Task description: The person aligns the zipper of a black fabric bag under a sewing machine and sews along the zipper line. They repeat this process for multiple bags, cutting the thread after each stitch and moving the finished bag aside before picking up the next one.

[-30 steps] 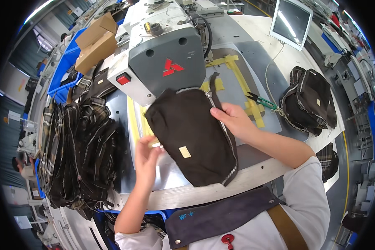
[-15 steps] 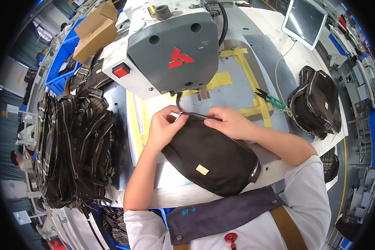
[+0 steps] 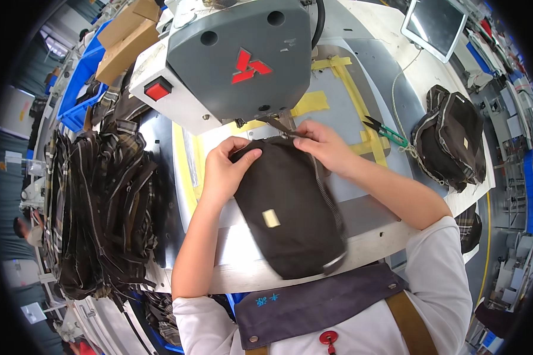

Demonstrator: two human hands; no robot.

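A dark brown zippered pouch (image 3: 290, 207) with a small cream label hangs from both hands, its body lying toward me over the table's front edge. My left hand (image 3: 226, 168) is closed on the pouch's far left edge, thumb on top. My right hand (image 3: 323, 148) pinches the far right edge by the zipper, where a dark strap-like strip (image 3: 275, 124) runs up toward the machine. Just beyond my fingers stands the grey head of a sewing machine (image 3: 237, 65). What lies beneath the pouch is hidden.
A heap of dark, plaid-lined zippered pieces (image 3: 100, 207) lies at the left. Green-handled thread snips (image 3: 388, 133) and more finished-looking pouches (image 3: 450, 139) are at the right. A tablet (image 3: 435, 26) stands far right. Behind the heap are a blue bin (image 3: 80, 100) and a cardboard box (image 3: 127, 38).
The pouch has swung so its near end points more straight toward me. My left hand has shifted slightly left and my right hand up, farther apart. The strip now slants toward my right hand.
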